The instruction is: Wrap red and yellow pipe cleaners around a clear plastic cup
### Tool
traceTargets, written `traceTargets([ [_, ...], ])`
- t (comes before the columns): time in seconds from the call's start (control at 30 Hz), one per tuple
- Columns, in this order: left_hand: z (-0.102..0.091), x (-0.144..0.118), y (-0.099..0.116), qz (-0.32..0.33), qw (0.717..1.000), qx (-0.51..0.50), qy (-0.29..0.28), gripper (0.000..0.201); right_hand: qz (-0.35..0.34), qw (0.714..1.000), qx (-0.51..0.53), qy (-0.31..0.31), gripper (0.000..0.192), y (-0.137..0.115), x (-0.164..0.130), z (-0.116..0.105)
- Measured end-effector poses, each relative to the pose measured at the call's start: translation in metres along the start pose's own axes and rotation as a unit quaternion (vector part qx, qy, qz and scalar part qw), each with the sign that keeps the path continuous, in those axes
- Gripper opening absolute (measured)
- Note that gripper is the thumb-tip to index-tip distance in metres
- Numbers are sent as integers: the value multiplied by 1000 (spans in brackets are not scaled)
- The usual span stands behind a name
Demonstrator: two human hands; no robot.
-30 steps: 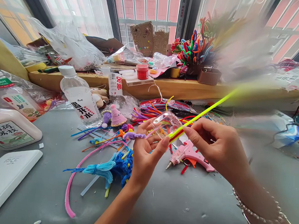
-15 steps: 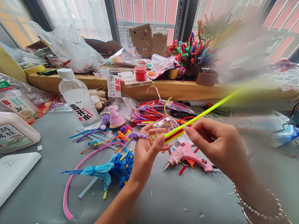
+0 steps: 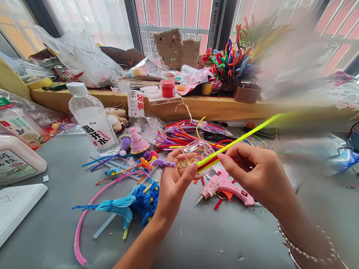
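Left hand: left hand (image 3: 176, 180) closed around a small clear plastic packet (image 3: 197, 149), thumb pressing the pipe cleaner's near end.
Right hand: right hand (image 3: 257, 173) pinching the yellow-green pipe cleaner (image 3: 238, 141) just beyond the packet.
Packet contents: small coloured bits, unclear.
Pipe cleaner axis: long, rising up-right from the packet; far end blurred.
Glue gun: pink glue gun (image 3: 225, 185) on the table just below the packet.

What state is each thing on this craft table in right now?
Left hand: pinching the pipe cleaner bundle's end.
Right hand: pinching the same bundle.
Pipe cleaner bundle: held off the table, slanting up to the right.
Water bottle: capped, tilted.
Glue gun: lying on its side.
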State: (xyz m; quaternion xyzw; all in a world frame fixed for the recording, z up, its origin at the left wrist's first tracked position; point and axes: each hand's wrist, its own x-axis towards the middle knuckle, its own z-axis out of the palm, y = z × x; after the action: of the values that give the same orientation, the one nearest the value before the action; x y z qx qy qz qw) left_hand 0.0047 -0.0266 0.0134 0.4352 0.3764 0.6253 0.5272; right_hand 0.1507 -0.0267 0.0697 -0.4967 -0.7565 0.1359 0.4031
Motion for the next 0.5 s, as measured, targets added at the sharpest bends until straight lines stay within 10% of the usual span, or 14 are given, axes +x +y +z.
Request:
traceTargets([
  [0.3, -10, 8, 0, -61, 997, -52, -3, 46, -256, 948, -134, 132, 18, 11, 1, 8],
  [0.5, -11, 10, 3, -72, 996, -59, -8, 43, -274, 937, -163, 145, 24, 16, 3, 16],
])
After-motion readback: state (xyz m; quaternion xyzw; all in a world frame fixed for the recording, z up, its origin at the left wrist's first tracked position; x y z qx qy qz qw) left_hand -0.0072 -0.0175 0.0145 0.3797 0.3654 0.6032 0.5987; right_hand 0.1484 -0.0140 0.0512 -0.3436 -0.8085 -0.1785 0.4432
